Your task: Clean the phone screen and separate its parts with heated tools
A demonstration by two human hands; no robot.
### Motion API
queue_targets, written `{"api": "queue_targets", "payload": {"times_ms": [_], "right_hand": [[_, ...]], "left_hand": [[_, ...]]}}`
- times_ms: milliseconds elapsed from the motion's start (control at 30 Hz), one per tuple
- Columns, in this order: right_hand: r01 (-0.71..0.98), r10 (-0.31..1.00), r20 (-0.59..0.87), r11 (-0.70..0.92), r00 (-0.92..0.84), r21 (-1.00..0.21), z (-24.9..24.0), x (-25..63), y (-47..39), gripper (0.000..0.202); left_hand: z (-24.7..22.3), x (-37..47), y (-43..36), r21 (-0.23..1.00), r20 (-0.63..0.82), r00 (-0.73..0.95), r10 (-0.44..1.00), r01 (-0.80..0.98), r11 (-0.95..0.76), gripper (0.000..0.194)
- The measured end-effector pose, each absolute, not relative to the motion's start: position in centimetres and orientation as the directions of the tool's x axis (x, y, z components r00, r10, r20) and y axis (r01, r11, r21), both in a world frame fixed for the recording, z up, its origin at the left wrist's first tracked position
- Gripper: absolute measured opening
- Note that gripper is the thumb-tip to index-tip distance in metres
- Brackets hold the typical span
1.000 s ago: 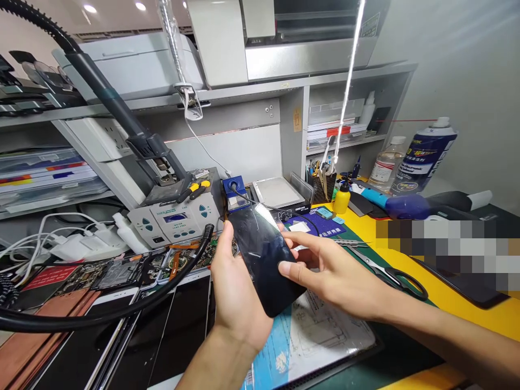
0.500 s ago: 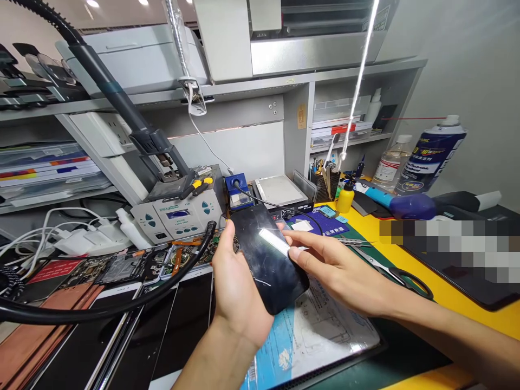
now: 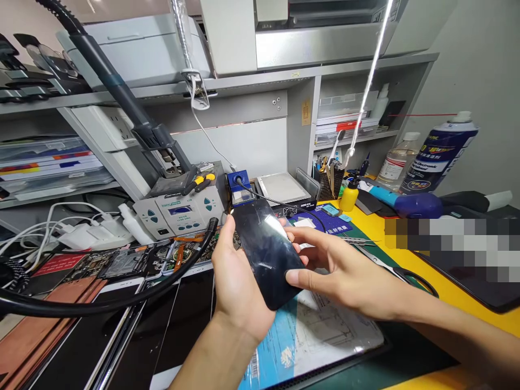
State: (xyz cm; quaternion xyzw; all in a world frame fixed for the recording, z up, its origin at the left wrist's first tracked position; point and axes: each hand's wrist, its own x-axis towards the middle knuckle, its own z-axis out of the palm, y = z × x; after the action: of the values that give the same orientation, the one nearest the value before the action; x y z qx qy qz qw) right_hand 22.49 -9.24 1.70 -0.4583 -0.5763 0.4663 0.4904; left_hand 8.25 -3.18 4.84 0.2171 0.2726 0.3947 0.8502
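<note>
A black smartphone point(image 3: 266, 260) with a dark, glossy, scuffed screen faces up toward me, tilted, with a light reflection on it. My left hand point(image 3: 239, 281) grips it from the left and below, thumb along its upper left edge. At its right edge is my right hand point(image 3: 333, 271), with the thumb touching the lower right of the screen and the fingers curled at the side, partly behind the phone. Under both hands lies a blue-and-white printed sheet point(image 3: 325, 330) on a green mat point(image 3: 422, 352).
Left stand a rework station point(image 3: 182, 214), a black hose point(image 3: 179, 281), circuit boards point(image 3: 125, 262) and several phone screens point(image 3: 187, 319). Scissors point(image 3: 394, 268), tweezers point(image 3: 359, 240), a yellow bottle point(image 3: 348, 197), and a spray can point(image 3: 439, 154) are on the right. A shelf point(image 3: 252, 81) spans the back.
My right thumb has slid down the screen toward its lower right corner. The reflection on the glass has shifted and softened as the phone tilts slightly. My left hand keeps its hold.
</note>
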Motion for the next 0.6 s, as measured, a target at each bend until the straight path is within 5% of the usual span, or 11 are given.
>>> {"api": "queue_targets", "payload": {"times_ms": [400,600], "right_hand": [[0.199,0.975,0.199,0.216,-0.101,-0.956,2.6,23.1,-9.5,0.039],[0.415,0.945,0.324,0.279,0.042,-0.866,0.9,20.4,-9.8,0.087]], "left_hand": [[4.9,8.2,-3.4,0.577,-0.237,0.578,0.781,-0.562,0.592,0.069],[4.7,8.6,-3.9,0.544,-0.252,0.443,0.860,-0.671,0.505,0.051]]}}
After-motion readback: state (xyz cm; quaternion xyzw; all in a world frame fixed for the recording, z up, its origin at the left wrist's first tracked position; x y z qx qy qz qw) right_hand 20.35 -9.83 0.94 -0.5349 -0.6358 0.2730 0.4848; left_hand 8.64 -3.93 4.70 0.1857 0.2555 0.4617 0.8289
